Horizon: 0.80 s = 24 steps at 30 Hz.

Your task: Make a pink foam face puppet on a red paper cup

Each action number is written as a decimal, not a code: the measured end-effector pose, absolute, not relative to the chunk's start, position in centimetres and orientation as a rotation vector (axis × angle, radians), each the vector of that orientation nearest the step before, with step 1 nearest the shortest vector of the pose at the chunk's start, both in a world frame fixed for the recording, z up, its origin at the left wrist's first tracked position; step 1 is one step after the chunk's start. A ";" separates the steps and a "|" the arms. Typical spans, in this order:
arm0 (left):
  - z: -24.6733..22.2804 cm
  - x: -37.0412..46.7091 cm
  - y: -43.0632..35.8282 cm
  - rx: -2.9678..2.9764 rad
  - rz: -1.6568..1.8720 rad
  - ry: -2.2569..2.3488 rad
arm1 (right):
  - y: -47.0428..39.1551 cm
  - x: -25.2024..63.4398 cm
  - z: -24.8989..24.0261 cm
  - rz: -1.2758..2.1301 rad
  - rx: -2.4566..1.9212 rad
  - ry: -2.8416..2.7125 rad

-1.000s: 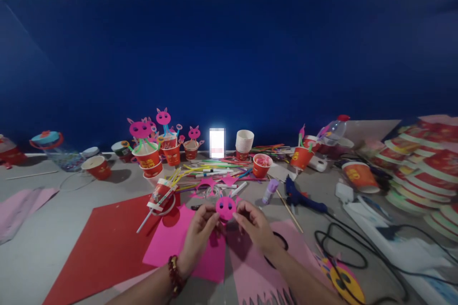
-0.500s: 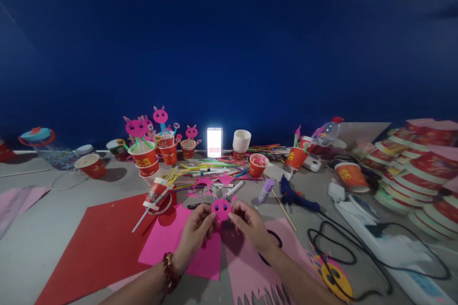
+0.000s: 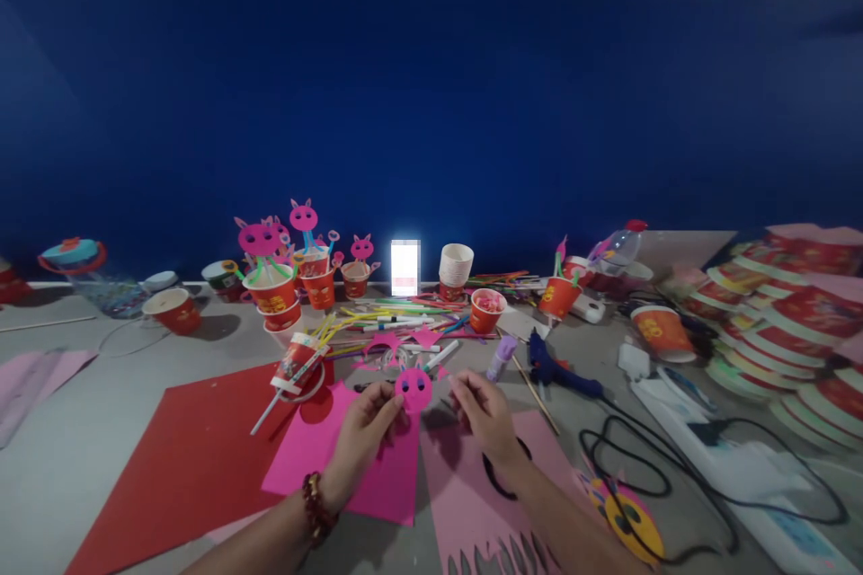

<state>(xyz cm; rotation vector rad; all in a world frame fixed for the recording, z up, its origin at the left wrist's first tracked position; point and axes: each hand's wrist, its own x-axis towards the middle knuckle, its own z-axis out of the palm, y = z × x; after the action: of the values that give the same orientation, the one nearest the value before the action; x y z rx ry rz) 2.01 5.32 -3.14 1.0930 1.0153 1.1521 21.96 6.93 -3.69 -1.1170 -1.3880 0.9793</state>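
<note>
My left hand (image 3: 369,427) pinches the left edge of a small pink paper animal face (image 3: 413,389) with ears and two dark eye spots. To the right of the face, and apart from it, my right hand (image 3: 483,409) has its thumb and forefinger pressed together. Whatever may be between those fingertips is too small to make out. Below the hands lie a bright pink sheet (image 3: 384,494) and a pale pink sheet (image 3: 465,503) with a jagged cut front edge. A dark ring-like handle (image 3: 499,481) shows partly behind my right wrist.
Red paper cups with pink animal faces (image 3: 259,239) stand at the back left. A purple glue stick (image 3: 501,358), a blue glue gun (image 3: 556,370) and its black cord lie to the right, near a white power strip (image 3: 728,467). Stacked cups (image 3: 796,323) fill the far right.
My right hand has come off the paper face and moved slightly right. The face, still in my left hand, has shifted a little left and up.
</note>
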 end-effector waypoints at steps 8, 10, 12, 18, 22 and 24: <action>-3.1 2.3 2.1 0.747 0.839 0.990 | 7.0 23.0 -1.9 0.796 -1.092 -1.315; -3.9 2.5 1.6 0.718 0.797 1.001 | 6.9 23.0 -2.1 0.788 -1.082 -1.344; -4.2 2.6 1.4 0.700 0.761 1.017 | 7.0 23.0 -2.4 0.787 -1.080 -1.380; -3.6 3.3 1.3 0.644 0.710 1.026 | 7.2 23.1 -3.3 0.798 -1.087 -1.449; -3.5 3.6 1.1 0.605 0.672 1.024 | 7.2 23.2 -3.2 0.792 -1.084 -1.476; -3.4 3.3 1.0 0.588 0.630 1.019 | 7.0 23.1 -3.1 0.790 -1.080 -1.487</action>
<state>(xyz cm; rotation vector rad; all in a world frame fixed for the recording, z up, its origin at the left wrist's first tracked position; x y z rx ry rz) 3.27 1.02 -3.44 0.5879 1.0192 0.6297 23.10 6.99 -3.07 -1.0804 -1.4867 0.7903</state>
